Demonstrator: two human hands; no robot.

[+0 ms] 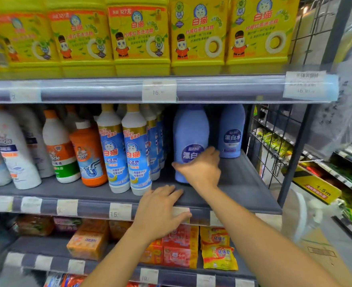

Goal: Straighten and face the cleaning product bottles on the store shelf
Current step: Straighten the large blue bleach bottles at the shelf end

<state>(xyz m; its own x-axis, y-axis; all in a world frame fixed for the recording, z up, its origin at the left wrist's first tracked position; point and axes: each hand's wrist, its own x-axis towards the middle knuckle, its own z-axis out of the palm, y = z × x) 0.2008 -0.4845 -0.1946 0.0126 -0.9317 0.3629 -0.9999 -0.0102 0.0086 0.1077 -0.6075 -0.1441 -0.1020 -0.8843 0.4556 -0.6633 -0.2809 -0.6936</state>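
The fingers (211, 151) and thumb of a person's right hand (200, 169) curled around the lower half of a blue bleach bottle (188, 129), which stood upright near the front of the grey shelf (245, 183). Below and to the left of that grip, the left hand (160, 211) lay flat, fingers straight, on the shelf's front edge, its thumb over the price rail (88, 208). A second blue bottle (232, 129) stood behind and to the right of the fingers. To the left stood white-and-blue cleaner bottles (136, 154), then an orange drain cleaner bottle (90, 156). Yellow detergent jugs (139, 36) lined the shelf above, soap packs (179, 247) the one below. A wire side panel (270, 146) closed the bay on the right, with another aisle beyond. The hand covered part of the held bottle's label, the upper rail hid both blue caps, and most price tags were illegible.
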